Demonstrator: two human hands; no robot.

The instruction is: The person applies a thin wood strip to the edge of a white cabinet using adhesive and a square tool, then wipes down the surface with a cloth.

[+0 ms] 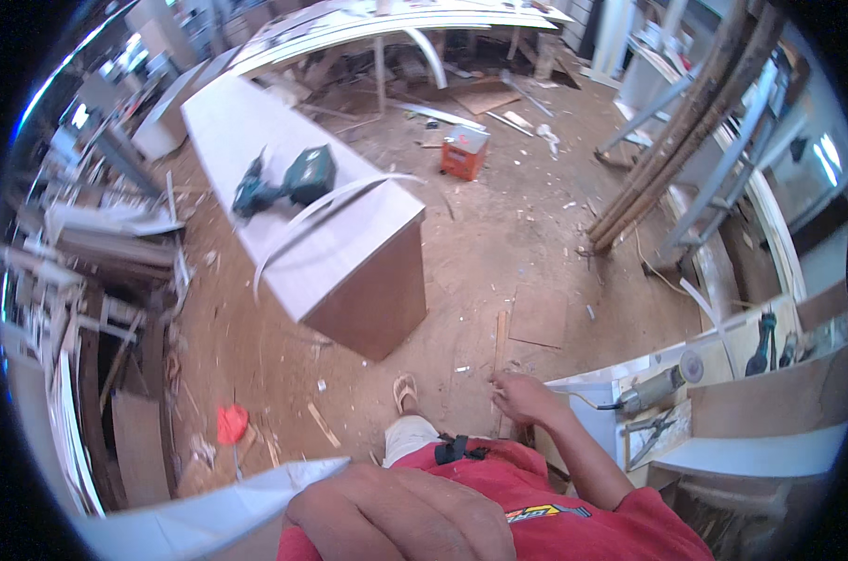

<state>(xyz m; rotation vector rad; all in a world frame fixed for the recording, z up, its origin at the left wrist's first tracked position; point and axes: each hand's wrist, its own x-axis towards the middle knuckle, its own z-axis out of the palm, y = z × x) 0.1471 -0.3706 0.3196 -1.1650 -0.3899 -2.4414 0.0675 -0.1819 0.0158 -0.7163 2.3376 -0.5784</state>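
Observation:
My left hand (400, 514) is large and close at the bottom of the view, its fingers curled together; what they hold, if anything, is hidden. Beside it on the left runs the edge of a pale panel (209, 512). Lower right of centre, my right hand (527, 398) is closed with its fingertips bunched. A thin wooden strip (501, 338) lines up with those fingertips, but I cannot tell whether they grip it or it lies on the floor behind. A green cordless drill (293, 179) lies on a long white-topped cabinet (349, 238) ahead.
On the right bench, an angle grinder (653, 391) lies beside another green power tool (762, 344). Wooden poles (676, 131) and a metal ladder (737, 178) stand at the right. An orange box (464, 154) sits on the littered floor. Scrap boards (115, 234) are piled left.

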